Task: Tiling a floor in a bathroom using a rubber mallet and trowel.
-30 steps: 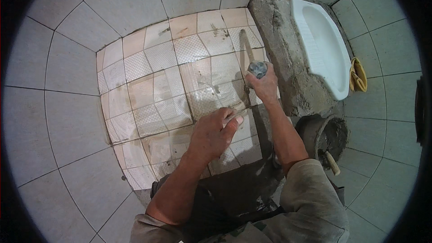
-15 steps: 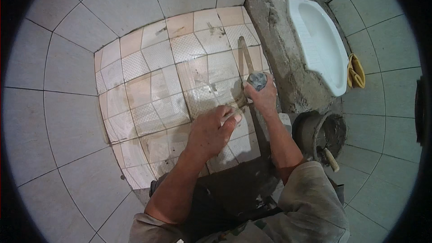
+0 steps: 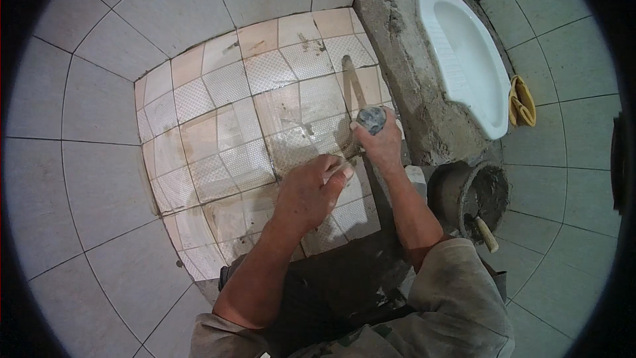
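My right hand (image 3: pixel 383 142) is closed around the dark grey head of a mallet (image 3: pixel 371 120). Its pale wooden handle (image 3: pixel 354 83) points away from me over the floor tiles (image 3: pixel 281 103). To its left, my left hand (image 3: pixel 310 189) is closed low over the tiles, thumb against the bent fingers. A thin, pale piece shows at its fingertips, too small to make out. Beige and white patterned tiles carry grey smears and wet patches.
A white squat toilet pan (image 3: pixel 464 59) sits in a rough cement ledge (image 3: pixel 404 66) at right. Beside it lies a yellow folded thing (image 3: pixel 523 101). Nearer stands a bucket of mortar (image 3: pixel 457 195) with a wooden-handled tool (image 3: pixel 487 234). Tiled walls (image 3: pixel 126 179) enclose the floor.
The whole view has shifted slightly, so the surroundings sit a little further left. Both hands keep nearly the same places and grips, and the mallet stays in my right hand.
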{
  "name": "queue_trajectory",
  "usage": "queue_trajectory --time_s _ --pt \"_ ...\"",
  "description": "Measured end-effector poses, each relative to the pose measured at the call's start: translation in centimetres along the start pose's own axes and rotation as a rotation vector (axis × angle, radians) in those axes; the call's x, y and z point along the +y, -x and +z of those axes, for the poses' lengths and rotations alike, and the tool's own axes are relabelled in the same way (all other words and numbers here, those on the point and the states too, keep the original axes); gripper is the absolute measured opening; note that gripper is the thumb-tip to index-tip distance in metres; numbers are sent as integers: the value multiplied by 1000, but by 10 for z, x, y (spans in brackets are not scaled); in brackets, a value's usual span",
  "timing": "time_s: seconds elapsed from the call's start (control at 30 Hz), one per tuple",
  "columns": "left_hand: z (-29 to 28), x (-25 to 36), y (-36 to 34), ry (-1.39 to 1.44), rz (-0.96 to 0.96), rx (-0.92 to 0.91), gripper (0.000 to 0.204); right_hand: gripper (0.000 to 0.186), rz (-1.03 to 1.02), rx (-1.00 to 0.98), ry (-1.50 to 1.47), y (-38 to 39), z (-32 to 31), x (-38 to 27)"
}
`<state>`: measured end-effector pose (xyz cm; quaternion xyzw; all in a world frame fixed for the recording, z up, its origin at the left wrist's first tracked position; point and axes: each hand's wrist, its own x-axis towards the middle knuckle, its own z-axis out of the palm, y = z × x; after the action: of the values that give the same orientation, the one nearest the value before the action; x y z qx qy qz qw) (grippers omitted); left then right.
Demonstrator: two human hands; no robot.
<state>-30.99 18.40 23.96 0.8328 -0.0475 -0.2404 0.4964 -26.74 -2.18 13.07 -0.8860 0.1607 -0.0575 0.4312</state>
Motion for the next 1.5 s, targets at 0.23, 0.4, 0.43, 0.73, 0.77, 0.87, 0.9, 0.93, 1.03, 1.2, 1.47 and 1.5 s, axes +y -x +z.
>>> queue_trajectory --time_s 0.23,0.4,0.43,0.73,0.77,0.87,0.9,0.93,1.03,1.2,1.47,1.5 --pt "1 1 1 -27 1 -8 44 65 29 -13 38 3 -7 -4" --pt "1 0 2 -18 23 -1 44 70 -56 68 -104 5 -26 -15" --pt "1 0 3 -20 13 -6 44 70 -94 105 -141 0 -29 -21" --pt "2 0 5 -3 34 -22 44 76 -80 98 73 -111 -60 -100" --pt "1 0 5 7 34 -15 44 78 -49 63 80 -119 -60 -106" --pt "0 -1 5 4 44 -28 43 82 -29 39 210 -135 -41 -113" --pt "0 -1 5 -9 68 -14 43 84 0 34 284 -137 -36 -112" --pt "0 -1 5 -23 92 5 42 85 -38 40 272 -140 -34 -110" --pt "-1 -2 6 -19 56 3 42 89 -35 5 275 -143 -30 -104" --pt "2 -4 4 -14 39 -5 44 93 -44 -8 264 -147 -34 -103" --pt "36 -38 -87 -406 6 148 47 89 -71 -65 288 -160 -44 -102" --pt "39 -46 -112 -514 138 185 49 89 -97 -39 287 -161 -46 -100"
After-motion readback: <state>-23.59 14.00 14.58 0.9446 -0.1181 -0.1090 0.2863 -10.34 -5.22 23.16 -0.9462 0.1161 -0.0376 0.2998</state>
